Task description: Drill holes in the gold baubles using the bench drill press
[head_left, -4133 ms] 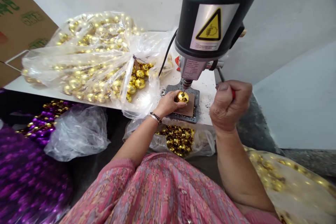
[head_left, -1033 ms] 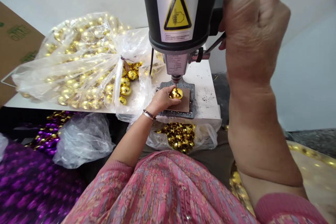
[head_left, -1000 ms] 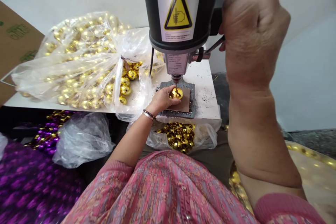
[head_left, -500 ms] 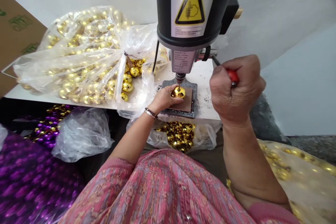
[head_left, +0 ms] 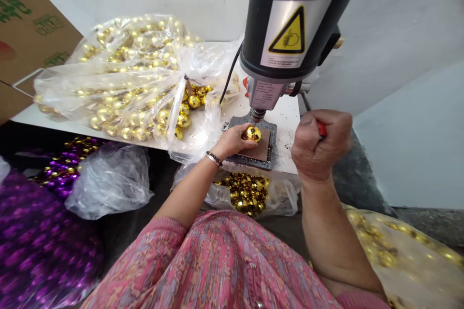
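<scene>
My left hand (head_left: 234,142) pinches a shiny gold faceted ball (head_left: 253,134) between thumb and fingers. The ball rests on a brown board (head_left: 261,150) on the dark metal base (head_left: 272,154) of a bench drill press (head_left: 297,34). Directly over the ball is the chuck (head_left: 257,115), with the bit pointing down at a dark spot on the ball's top. Whether the bit is inside the ball is hard to make out. My right hand (head_left: 321,144) is closed around the red knob (head_left: 322,129) of the press's feed lever, right of the base.
A big clear bag of gold balls (head_left: 123,82) lies on the white table (head_left: 290,154), left of the press. Below the table edge sits an open bag of gold balls (head_left: 250,193). Purple balls (head_left: 43,236) fill the lower left; another bag (head_left: 402,246) lies lower right. Dark shavings surround the base.
The view has shifted, so the press appears further right and lower. My right hand and the lever knob are lower beside the press. My left hand still holds the ball under the chuck.
</scene>
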### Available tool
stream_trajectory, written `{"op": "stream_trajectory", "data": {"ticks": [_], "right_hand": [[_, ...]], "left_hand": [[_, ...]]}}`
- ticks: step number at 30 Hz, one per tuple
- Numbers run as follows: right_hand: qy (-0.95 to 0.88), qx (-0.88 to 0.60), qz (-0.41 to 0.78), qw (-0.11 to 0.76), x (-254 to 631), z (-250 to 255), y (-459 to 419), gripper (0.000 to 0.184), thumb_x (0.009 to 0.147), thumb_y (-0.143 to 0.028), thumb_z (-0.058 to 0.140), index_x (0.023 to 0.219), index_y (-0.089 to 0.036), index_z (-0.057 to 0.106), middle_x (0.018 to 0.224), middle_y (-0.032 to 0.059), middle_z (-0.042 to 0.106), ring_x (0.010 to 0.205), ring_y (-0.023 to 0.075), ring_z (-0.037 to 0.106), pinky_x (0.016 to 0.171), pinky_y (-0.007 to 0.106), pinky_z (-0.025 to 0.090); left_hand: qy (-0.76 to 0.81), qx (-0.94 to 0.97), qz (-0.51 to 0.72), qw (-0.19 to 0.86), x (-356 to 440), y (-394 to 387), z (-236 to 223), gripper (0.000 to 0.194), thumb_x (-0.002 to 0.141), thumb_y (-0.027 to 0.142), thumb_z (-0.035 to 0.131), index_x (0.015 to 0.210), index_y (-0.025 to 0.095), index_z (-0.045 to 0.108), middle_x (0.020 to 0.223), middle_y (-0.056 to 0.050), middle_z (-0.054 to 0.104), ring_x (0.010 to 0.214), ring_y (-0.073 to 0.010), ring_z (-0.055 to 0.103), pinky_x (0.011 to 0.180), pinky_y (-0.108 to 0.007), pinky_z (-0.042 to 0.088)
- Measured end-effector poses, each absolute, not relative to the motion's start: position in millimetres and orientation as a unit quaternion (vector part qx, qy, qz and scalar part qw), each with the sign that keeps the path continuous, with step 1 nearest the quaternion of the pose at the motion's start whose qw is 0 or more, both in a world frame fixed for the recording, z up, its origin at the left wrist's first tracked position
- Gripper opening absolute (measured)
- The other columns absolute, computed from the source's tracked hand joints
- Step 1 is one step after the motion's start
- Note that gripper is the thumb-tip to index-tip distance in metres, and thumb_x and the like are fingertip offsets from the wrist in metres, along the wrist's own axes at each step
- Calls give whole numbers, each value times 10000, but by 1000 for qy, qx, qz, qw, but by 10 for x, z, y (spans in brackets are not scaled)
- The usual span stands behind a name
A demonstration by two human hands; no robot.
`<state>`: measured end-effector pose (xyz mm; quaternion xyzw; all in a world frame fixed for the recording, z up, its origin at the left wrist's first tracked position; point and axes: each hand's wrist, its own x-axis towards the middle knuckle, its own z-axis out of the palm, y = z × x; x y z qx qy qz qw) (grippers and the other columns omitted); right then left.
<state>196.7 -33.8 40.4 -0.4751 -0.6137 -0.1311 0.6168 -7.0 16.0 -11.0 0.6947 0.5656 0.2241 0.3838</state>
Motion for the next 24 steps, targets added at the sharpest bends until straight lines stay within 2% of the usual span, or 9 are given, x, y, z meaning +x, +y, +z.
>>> {"op": "stream_trajectory", "data": {"ticks": [4, 9, 12, 17, 20, 24], "right_hand": [[-610, -428, -143, 651, 1951, 286, -288, 198, 1118, -413, 539, 1038, -288, 670, 878, 12, 647, 786, 148, 617, 769, 317, 545], [-606, -413, -135, 666, 1906, 141, -247, 265, 1103, -492, 529, 977, -271, 604, 817, 11, 621, 734, 170, 596, 735, 348, 525], [-590, -425, -134, 673, 1885, 254, -236, 291, 1113, -508, 522, 966, -268, 597, 793, 2, 612, 702, 164, 574, 706, 342, 483], [-560, -482, -95, 667, 1907, 790, -116, 387, 1133, -559, 533, 920, -237, 564, 763, -27, 557, 674, 114, 520, 688, 306, 404], [-562, -502, -57, 655, 1940, 992, -35, 418, 1138, -566, 515, 903, -221, 515, 777, -49, 546, 663, 80, 501, 707, 291, 406], [-568, -502, -39, 651, 1988, 994, 17, 396, 1123, -554, 513, 909, -221, 488, 787, -71, 505, 665, 66, 478, 725, 288, 393]], "left_hand": [[548, 702, 236, 389, -80, 168, -127, 498, 811, 260, 969, 1300, 229, 881, 1119, -29, 891, 1027, -266, 807, 974, -347, 638], [539, 707, 238, 391, -89, 156, -89, 332, 815, 263, 954, 1134, 236, 864, 1006, 1, 845, 943, -238, 764, 894, -316, 604], [547, 706, 231, 386, -73, 137, -64, 354, 830, 262, 951, 1171, 232, 864, 1039, -5, 852, 971, -246, 776, 915, -318, 602], [557, 695, 259, 374, -65, 33, -83, 530, 805, 229, 956, 1318, 214, 824, 1147, -34, 863, 1058, -268, 791, 992, -357, 623], [542, 698, 277, 377, -151, -127, -111, 505, 815, 244, 936, 1299, 210, 796, 1143, -36, 850, 1046, -258, 784, 979, -361, 634], [505, 722, 269, 389, -335, -402, -116, 530, 817, 240, 924, 1330, 231, 789, 1197, -47, 852, 1095, -264, 792, 1026, -381, 639]]}}
